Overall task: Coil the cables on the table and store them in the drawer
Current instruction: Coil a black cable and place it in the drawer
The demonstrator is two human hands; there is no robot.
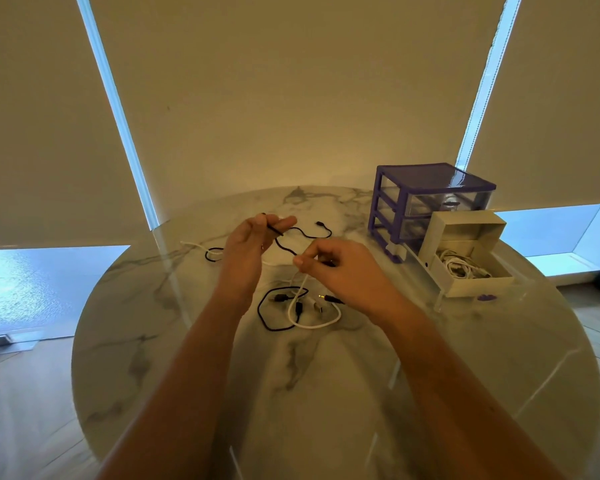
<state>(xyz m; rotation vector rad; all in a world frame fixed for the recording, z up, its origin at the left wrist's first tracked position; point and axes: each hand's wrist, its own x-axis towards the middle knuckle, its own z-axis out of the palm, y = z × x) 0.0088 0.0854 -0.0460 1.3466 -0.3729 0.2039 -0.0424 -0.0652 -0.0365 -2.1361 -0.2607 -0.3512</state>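
Two bare hands are raised over a round marble table (326,393), both gripping the same black cable (288,245). The left hand (248,245) is upright with its fingers closed round one end of the cable, the plug tip poking out just above the knuckles. The right hand (343,268) pinches the cable between thumb and fingers, its other fingers curled in. Between the hands the cable sags in a short wavy run, and beyond them it trails on across the table to a loose plug on the far side.

Beneath the right hand a white cable (314,318) lies in an open loop, with a second black cable (269,315) looped just to its left and partly under it; small plugs lie among them. Left of the left hand, another white lead (196,245) and a small black loop rest on the table.

Right of the right hand stands a purple drawer unit (426,206) with clear drawers. In front of it, a clear drawer (444,299) pulled out holds an open white box (468,258) holding coiled white cables (459,266).
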